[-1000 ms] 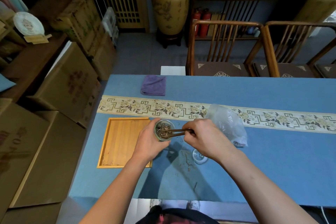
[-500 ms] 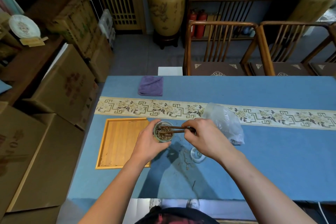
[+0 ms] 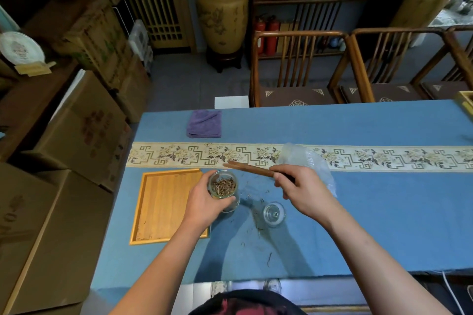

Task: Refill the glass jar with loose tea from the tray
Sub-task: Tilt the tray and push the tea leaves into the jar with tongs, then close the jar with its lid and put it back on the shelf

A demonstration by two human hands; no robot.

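My left hand [image 3: 204,202] grips a small glass jar [image 3: 223,190] that stands on the blue tablecloth, with brown loose tea filling it near the rim. My right hand [image 3: 300,190] holds a pair of dark wooden chopsticks [image 3: 249,168], whose tips point left and sit above and behind the jar, clear of its mouth. The wooden tray [image 3: 163,204] lies left of the jar and looks bare. The jar's glass lid [image 3: 274,213] rests on the cloth to the right. Stray tea strands [image 3: 258,225] lie scattered on the cloth.
A crumpled clear plastic bag [image 3: 307,161] lies behind my right hand on the patterned runner [image 3: 179,155]. A folded purple cloth [image 3: 204,124] sits at the table's far side. Wooden chairs [image 3: 297,69] stand beyond the table, cardboard boxes [image 3: 76,130] to the left.
My right hand has lifted the chopsticks out of the jar and drawn them back to the right. My left hand stays round the jar.
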